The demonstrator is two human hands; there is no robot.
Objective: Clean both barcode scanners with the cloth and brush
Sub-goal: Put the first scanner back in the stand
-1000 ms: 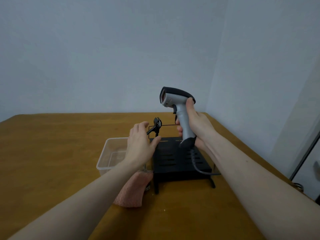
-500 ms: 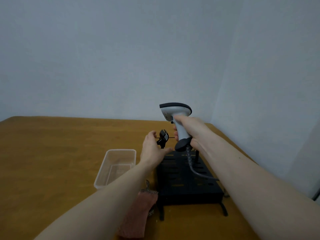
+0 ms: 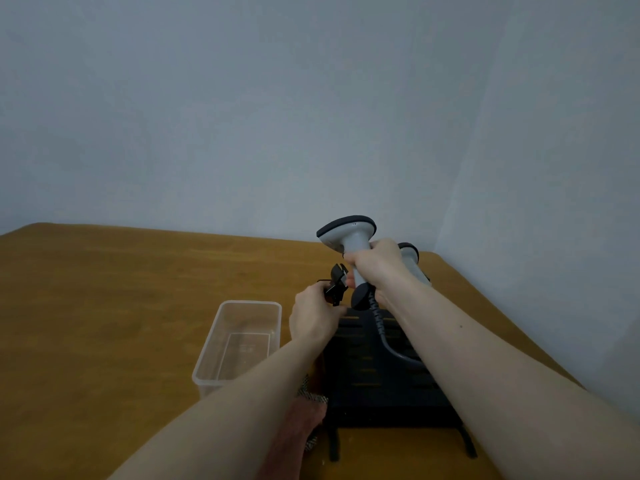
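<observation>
My right hand grips the handle of a grey barcode scanner with a dark head, held upright above the black rack. Its coiled cable hangs down onto the rack. A second grey scanner shows just behind my right hand, mostly hidden. My left hand is closed around the black clip holder at the rack's far left corner. A pink cloth lies on the table by the rack's near left side, partly under my left forearm. No brush is in view.
A clear plastic tub stands left of the rack on the wooden table. The table's right edge runs close to the wall behind the rack. A plain wall fills the upper view.
My left hand has closed on the black clip holder. My right hand has lowered the scanner toward it and turned its head away. The camera has tilted up.
</observation>
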